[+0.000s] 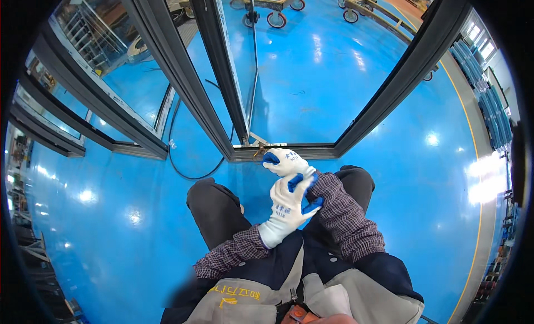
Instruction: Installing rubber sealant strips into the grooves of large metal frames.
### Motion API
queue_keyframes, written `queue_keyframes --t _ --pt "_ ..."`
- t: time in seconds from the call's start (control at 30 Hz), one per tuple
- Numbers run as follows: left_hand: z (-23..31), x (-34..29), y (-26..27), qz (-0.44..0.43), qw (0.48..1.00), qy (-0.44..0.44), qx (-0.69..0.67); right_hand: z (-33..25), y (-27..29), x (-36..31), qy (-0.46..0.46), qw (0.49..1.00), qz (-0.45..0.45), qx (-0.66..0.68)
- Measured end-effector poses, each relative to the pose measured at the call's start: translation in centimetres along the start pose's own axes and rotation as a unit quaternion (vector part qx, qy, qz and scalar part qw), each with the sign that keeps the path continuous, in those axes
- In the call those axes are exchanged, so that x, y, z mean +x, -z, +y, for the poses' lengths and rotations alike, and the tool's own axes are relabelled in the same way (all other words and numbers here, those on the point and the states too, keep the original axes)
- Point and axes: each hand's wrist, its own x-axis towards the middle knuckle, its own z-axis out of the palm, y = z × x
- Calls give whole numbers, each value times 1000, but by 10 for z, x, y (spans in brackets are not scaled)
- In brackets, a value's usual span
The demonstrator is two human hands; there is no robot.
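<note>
Both my hands wear white knit gloves with blue-coated palms. My left hand (287, 204) is at my right wrist, its bent fingers closed at the cuff (309, 178) of the right glove, and its thumb stands out to the right. My right hand (288, 162) points left with curled fingers; whether anything is inside them is hidden. Just beyond it is the bottom rail (311, 151) of a dark grey metal frame. Small hardware with a metal arm (258, 139) sits on that rail, where a narrow glazed sash (227, 73) stands swung open away from me.
More dark framed glass panels (100, 101) stand at the left. A black cable (183, 172) curves over the blue floor (417, 212) beside the frame. Wooden dollies with red-rimmed casters (276, 19) stand beyond it. Blue stacked items (489, 109) line the far right.
</note>
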Motion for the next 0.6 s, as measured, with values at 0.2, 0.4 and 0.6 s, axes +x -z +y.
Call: queue_keyframes --t 0.2,0.4,0.6 --pt "-8 -9 9 -86 992 -54 -72 -5 -3 -10 -5 995 46 84" --pt "-77 -11 78 1 986 59 -153 52 -28 -35 -61 988 97 103" --pt "-131 -70 170 332 871 271 -239 41 -28 -66 -204 958 4 204"
